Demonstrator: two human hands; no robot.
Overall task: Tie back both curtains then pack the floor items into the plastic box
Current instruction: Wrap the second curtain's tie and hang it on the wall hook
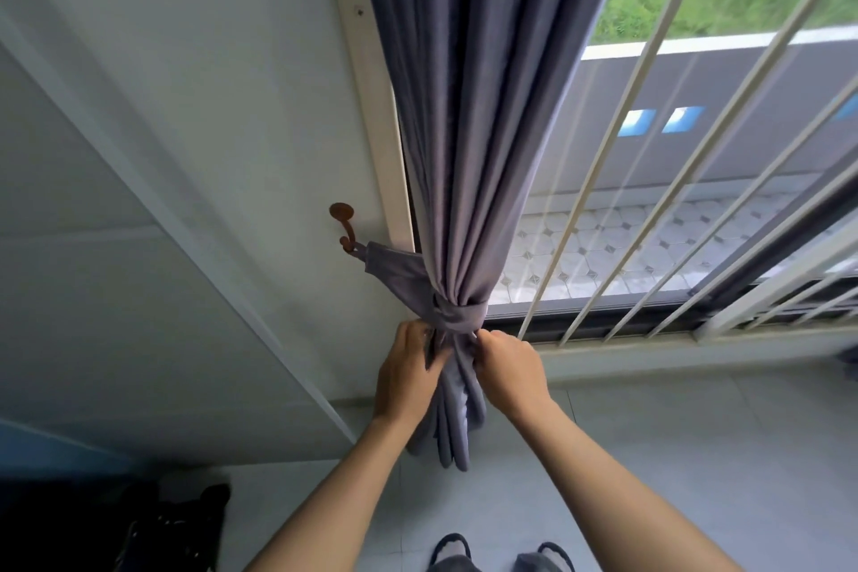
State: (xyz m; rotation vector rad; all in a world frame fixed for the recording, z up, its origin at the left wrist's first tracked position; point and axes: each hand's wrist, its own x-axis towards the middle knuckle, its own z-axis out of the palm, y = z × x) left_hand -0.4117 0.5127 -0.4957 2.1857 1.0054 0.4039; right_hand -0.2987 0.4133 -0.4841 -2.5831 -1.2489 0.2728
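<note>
Looks like the tie-back step: the grey curtain (469, 153) is bunched by the window frame, its tieback (432, 293) looped to the wall hook (346, 228), left hand (406, 374) and right hand (508, 374) each pinching fabric under the knot, so next probably a snugging pull.

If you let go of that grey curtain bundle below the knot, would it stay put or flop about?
Probably floppy: the curtain hangs in soft folds and its tail droops limply below the tieback. It likely stays gathered, since the band wraps it and runs to the wall hook. It seems light: the left hand and right hand grip it without visible strain.
</note>
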